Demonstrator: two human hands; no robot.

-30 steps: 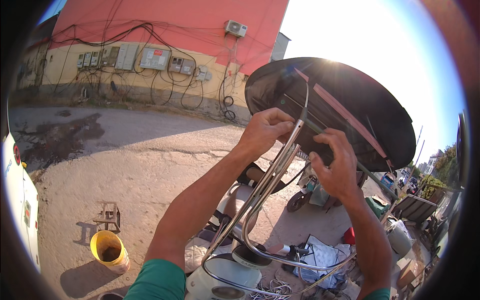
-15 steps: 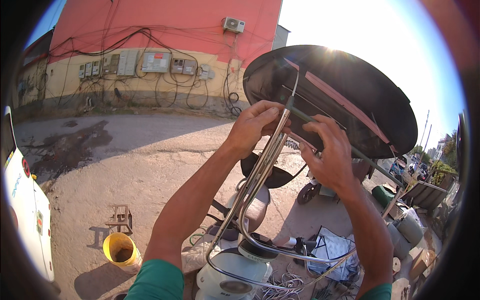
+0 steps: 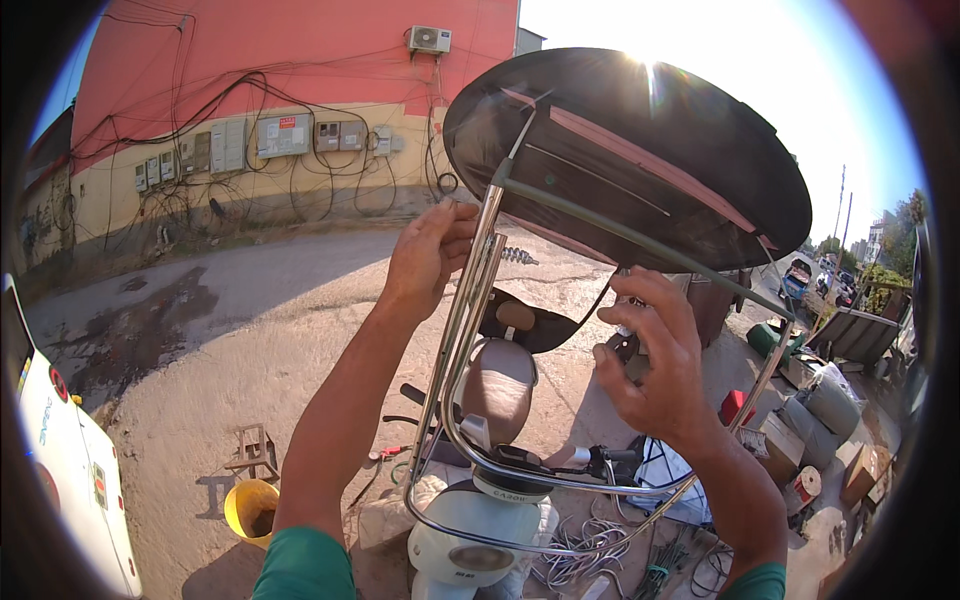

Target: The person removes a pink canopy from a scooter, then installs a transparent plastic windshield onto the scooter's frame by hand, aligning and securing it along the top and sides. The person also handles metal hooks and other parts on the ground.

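My left hand (image 3: 425, 262) is beside the upper end of a shiny bent metal tube frame (image 3: 462, 335). Its fingers point toward the tube without wrapping round it; whether the tips touch is hard to tell. To the right, my right hand (image 3: 660, 350) hovers with curled fingers apart and nothing visible in it. A dark green rod (image 3: 620, 238) runs from the frame's top joint toward the right. Beyond it spreads a large black oval canopy (image 3: 650, 130) with pinkish strips on its underside. Below the frame stands a pale scooter (image 3: 465, 545) with a brown seat (image 3: 498, 390).
A yellow bucket (image 3: 248, 510) and a small wooden stool (image 3: 254, 450) are on the ground at left, near a white vehicle (image 3: 75, 470). Coiled cables (image 3: 590, 550) lie by the scooter. Boxes (image 3: 865, 473) and bags crowd the right side. A wall with meter boxes (image 3: 283, 136) stands behind.
My left hand has come off the top joint and moved down and left of the tube. My right hand has left the rod and dropped lower. The view has shifted right.
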